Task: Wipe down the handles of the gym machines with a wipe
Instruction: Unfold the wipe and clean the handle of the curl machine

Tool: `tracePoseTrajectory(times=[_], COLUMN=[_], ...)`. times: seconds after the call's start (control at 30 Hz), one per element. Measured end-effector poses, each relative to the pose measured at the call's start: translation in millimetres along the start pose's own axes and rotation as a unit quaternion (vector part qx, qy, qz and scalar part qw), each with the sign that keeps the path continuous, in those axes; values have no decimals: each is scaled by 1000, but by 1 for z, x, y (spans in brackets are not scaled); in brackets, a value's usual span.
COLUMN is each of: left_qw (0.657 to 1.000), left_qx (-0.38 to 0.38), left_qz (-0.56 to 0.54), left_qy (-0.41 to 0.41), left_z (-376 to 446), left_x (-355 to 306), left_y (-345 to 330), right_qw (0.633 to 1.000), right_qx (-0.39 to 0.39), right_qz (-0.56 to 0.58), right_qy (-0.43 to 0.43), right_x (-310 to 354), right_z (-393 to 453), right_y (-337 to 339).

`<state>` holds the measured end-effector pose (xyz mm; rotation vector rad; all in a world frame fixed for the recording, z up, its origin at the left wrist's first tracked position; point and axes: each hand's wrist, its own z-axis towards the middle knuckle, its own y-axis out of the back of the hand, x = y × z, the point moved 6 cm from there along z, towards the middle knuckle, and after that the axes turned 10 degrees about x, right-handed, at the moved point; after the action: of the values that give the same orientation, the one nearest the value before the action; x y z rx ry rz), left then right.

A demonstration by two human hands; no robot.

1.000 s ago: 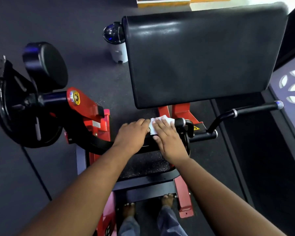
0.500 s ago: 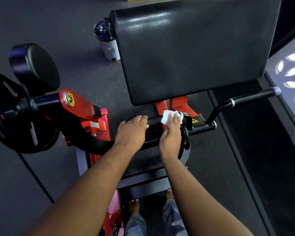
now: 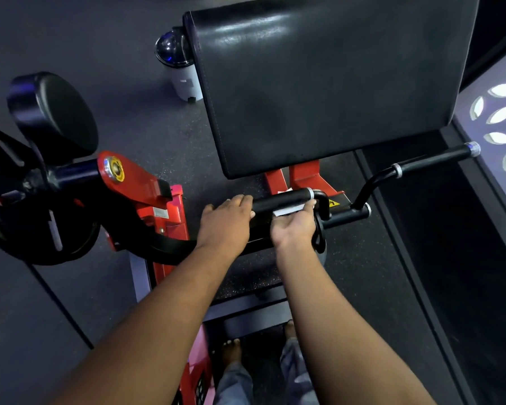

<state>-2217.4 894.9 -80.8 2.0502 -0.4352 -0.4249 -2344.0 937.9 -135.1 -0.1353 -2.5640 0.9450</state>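
A black handle bar [image 3: 287, 197] of a red and black curl machine runs across the middle, below its big black arm pad [image 3: 327, 83]. My left hand [image 3: 227, 220] grips the left part of this bar from above. My right hand [image 3: 294, 226] is turned palm up under the bar and holds a white wipe [image 3: 287, 211] against its underside; a corner of the wipe shows behind the bar. A second black handle [image 3: 430, 162] sticks out to the right, untouched.
A weight plate [image 3: 38, 226] and a round black pad [image 3: 53, 118] sit on the machine's left arm. A white bin with a dark lid [image 3: 178, 65] stands on the floor behind. My bare feet [image 3: 231, 350] stand by the red frame. A patterned wall panel [image 3: 503, 118] is at the right.
My right hand has turned from on top of the bar to underneath it, taking the wipe round to the underside. The left hand keeps its grip. The view has shifted slightly.
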Motion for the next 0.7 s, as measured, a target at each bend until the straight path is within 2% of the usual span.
tracePoseTrajectory(times=[0.1,0.17,0.3,0.47,0.6,0.7], left_qw=[1000,1000,1000,1000,1000,1000], left_qx=[12,14,11,12,15,21], left_qz=[-4,1,4,5,-1,-2], left_qy=[9,11,11,14,11,14], left_z=[1,0,0,-2,0,-2], left_x=[-1,-2,-1,-3,-2,-3], left_y=[1,2,1,3,2,3], right_qw=[991,985,994,979,997,993], right_qx=[93,126,87,141,70,62], right_qz=[-26,-21,42,-58,1,-85], right_qy=[-97,-116,-47,-138,-45,-61], right_x=[-38,-38,-4,-42,2,-17], right_z=[-12,-15,16,-8,15,5], right_y=[-10,-13,-10,-7,-4,-1])
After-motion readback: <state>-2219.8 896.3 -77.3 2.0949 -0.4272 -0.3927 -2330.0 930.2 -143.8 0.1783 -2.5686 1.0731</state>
